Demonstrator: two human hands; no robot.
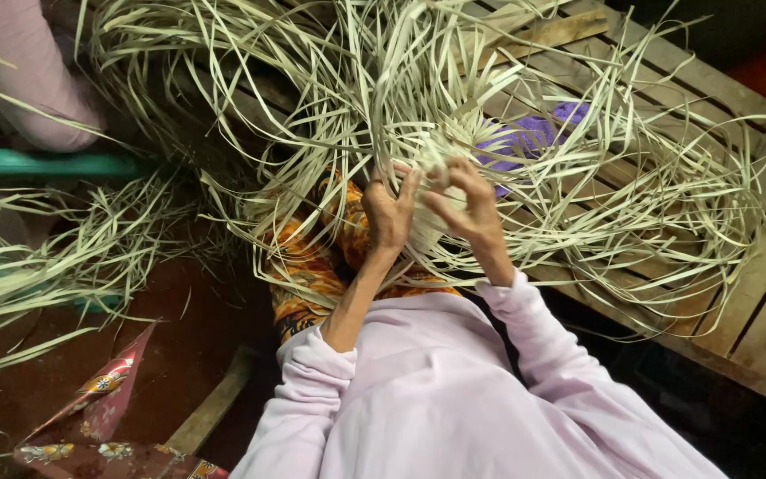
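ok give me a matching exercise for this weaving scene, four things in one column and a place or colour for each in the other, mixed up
Things:
1. pale woven straw piece
2. purple cloth
3. green plastic rim
4. orange patterned fabric

Places or colours:
A. far left, beside a loose strip pile
B. between the left hand and right hand
C. on the slatted wooden platform, under strips
D. under the left forearm, on the lap

Pairs: 1-B, 2-C, 3-A, 4-D
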